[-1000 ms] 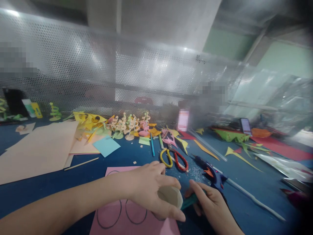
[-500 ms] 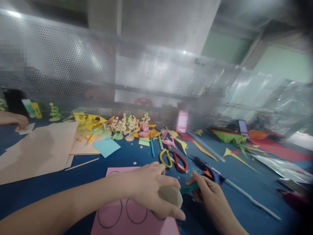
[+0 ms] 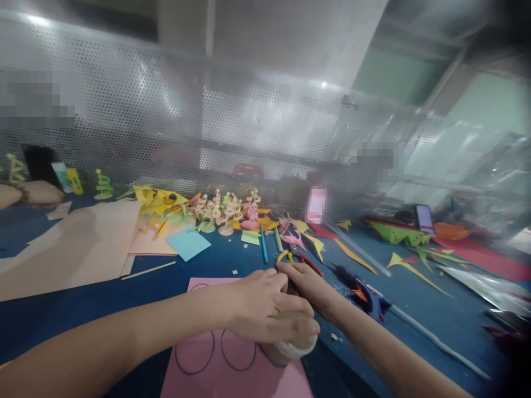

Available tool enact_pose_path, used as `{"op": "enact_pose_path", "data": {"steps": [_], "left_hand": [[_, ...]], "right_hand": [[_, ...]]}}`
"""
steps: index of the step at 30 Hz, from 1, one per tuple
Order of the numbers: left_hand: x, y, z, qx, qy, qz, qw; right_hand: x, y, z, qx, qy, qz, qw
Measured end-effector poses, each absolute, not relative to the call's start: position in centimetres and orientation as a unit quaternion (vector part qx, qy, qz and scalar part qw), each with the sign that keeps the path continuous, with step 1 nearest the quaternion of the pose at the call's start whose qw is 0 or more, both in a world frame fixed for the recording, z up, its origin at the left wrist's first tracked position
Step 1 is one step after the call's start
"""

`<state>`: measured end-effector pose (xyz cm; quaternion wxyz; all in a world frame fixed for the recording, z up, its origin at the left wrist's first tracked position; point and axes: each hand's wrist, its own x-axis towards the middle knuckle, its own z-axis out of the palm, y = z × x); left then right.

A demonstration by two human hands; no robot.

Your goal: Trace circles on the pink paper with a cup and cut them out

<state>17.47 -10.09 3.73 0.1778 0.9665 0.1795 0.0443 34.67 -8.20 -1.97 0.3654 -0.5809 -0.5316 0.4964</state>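
On the pink paper (image 3: 236, 381) with circles drawn in dark line, my left hand (image 3: 265, 309) is closed over a pale round object (image 3: 296, 348) with a whitish rim, like a tape roll or cup. Its fingers lie across the top and hide much of it. My right hand (image 3: 305, 279) is pinched at the far side of that object, close to my left fingers. The slim teal pen it held a moment ago is now hidden behind the hands. Just beyond them, scissors (image 3: 313, 264) with yellow and red handles are partly covered by my right hand.
A glue gun (image 3: 365, 293) with a long glue stick lies at right. Behind are paper spirals (image 3: 224, 213), colored scraps, a blue pen (image 3: 264, 246) and a light-blue square (image 3: 188, 243). Peach sheets (image 3: 83, 249) spread at left, near another person's hand (image 3: 41, 193). A perforated metal panel stands behind.
My right hand has moved left and away from me, from beside the round object to its far side, over the scissors. The left fingers have closed further over the object. The view has shifted slightly.
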Motion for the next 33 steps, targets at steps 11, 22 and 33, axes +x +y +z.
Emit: {"op": "enact_pose_path", "data": {"steps": [11,22,33], "left_hand": [[17.3,-10.2,4.1,0.954,0.209,0.034,0.213],[17.4,-10.3,4.0,0.957,0.203,0.047,0.2],[17.5,-10.4,3.6,0.949,0.222,0.067,0.213]], "right_hand": [[32.9,-6.7,-1.5,-0.517,-0.558,0.566,0.318],[32.8,-5.7,-2.1,-0.504,-0.594,0.568,0.267],[33.5,-6.2,-1.2,-0.535,-0.61,0.518,0.27]]}}
